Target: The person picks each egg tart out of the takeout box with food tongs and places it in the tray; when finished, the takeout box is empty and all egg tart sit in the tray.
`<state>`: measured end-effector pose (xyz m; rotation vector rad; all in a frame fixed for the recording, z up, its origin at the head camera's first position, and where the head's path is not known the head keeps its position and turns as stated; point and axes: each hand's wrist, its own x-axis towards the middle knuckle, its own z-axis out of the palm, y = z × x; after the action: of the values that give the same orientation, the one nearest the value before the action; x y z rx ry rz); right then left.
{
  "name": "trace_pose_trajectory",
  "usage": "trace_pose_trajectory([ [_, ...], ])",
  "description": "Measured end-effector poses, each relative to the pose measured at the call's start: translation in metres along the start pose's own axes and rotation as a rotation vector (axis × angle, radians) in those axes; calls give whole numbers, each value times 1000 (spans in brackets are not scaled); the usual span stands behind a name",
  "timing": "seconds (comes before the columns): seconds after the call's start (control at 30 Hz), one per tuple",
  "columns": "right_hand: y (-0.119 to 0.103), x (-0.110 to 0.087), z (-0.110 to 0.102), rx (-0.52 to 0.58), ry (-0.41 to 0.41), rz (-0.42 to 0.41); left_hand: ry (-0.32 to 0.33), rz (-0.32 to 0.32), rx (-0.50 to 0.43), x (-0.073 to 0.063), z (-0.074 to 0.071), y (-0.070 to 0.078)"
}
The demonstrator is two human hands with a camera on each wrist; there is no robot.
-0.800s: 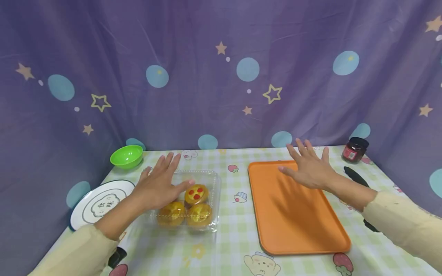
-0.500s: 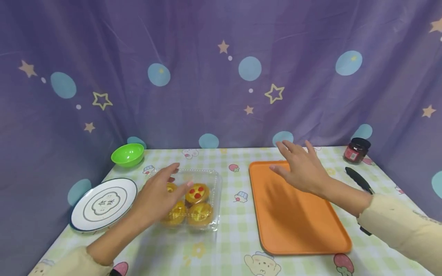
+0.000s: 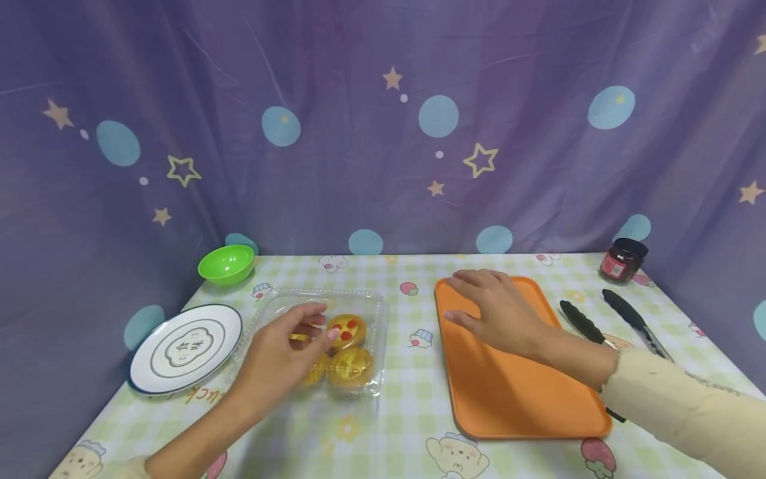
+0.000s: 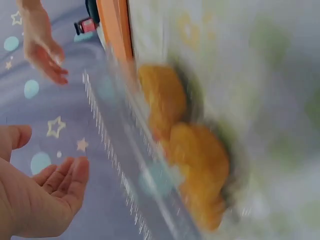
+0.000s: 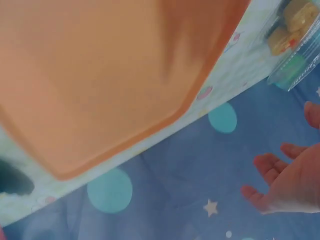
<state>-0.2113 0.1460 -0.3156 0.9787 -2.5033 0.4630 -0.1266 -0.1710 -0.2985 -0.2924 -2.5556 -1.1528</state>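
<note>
My left hand (image 3: 284,352) hovers over the left part of a clear plastic clamshell box (image 3: 376,309), fingers loosely bent and holding nothing. Inside the box sit several round golden pastries (image 3: 352,366); one pastry (image 3: 347,330) has red bits on top, and the hand hides some of the others. In the left wrist view the box lid (image 4: 125,150) looks blurred beside the loosely cupped hand. Over the far left part of an orange tray (image 3: 526,406) hangs my right hand (image 3: 497,313), palm down with relaxed fingers and nothing in them.
A white plate (image 3: 185,349) lies left of the box, with a green bowl (image 3: 227,265) behind it. Right of the tray are two black-and-metal utensils, one (image 3: 580,320) partly under the right forearm, the other (image 3: 625,309) farther out. A dark-lidded jar (image 3: 624,259) stands at the back right.
Both hands have come down lower, and their spread fingers have relaxed and bent. The right hand has also shifted left over the tray. Box, plate and tray stay in place.
</note>
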Motion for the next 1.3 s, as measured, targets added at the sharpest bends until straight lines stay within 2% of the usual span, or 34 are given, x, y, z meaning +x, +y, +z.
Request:
trace_pose_trajectory([
  [0.13,-11,1,9,131,13,-33,-30,-58,-145,-13,12,7],
  [0.27,-23,4,19,240,39,-85,-83,-100,-251,-22,20,16],
  [0.47,-42,4,33,357,51,-151,-236,-175,-399,-27,29,23],
  [0.73,-59,2,50,463,15,-183,-447,-260,-699,-40,45,12],
  [0.83,-64,0,56,481,-12,-193,-528,-327,-771,-46,51,6],
  [0.93,-67,-1,61,489,-25,-201,-588,-436,-847,-50,56,1],
  [1.1,-71,-4,68,498,-28,-231,-609,-613,-953,-53,61,-10],
  [1.2,-73,-4,73,484,-8,-279,-574,-659,-992,-54,63,-17],
  [1.3,-74,-4,78,460,24,-327,-502,-673,-1041,-55,65,-24],
])
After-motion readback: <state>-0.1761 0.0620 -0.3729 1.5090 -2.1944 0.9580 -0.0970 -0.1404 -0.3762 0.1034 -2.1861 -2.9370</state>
